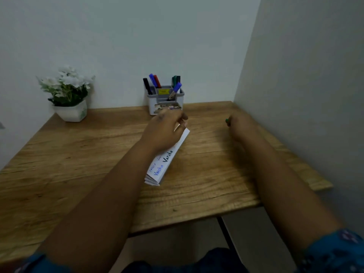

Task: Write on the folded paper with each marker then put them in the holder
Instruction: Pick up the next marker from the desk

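Fingers of the left hand (165, 131) curl around the far end of the folded paper (167, 160), pinching it; details of the grip are blurred. Folded paper is a long white strip, several layers thick at its near end, lying diagonally at mid-table, near end pointing toward the person. Near end appears slightly lifted off the wood; cannot tell for certain. Handwriting on top face: 1 word in blue, 1 in black, fainter marks along the left edge.

Right hand (239, 126) sits well to the right of the paper, low over the table (78, 154), fingers closed in a fist around a green marker (227, 120). Only the marker's green tip shows at the left side of the fist.

Holder (166, 101) stands at the far edge of the table against the back wall, just beyond the left hand. Grey, with several compartments, a yellow label inside and a printed label on its front. Markers upright or leaning in it: black one (146, 85) at left, blue one (152, 79) and red one (157, 80) beside it, a dark green pair (175, 80) at right, and 1 more blue-capped marker (175, 89) tilted in the right front compartment.

Potted plant (68, 91) with white flowers in a white pot stands at the far left corner. Table is wood-grained, fitted into a corner between 2 pale walls. Blue patterned sleeves show at the near edge.
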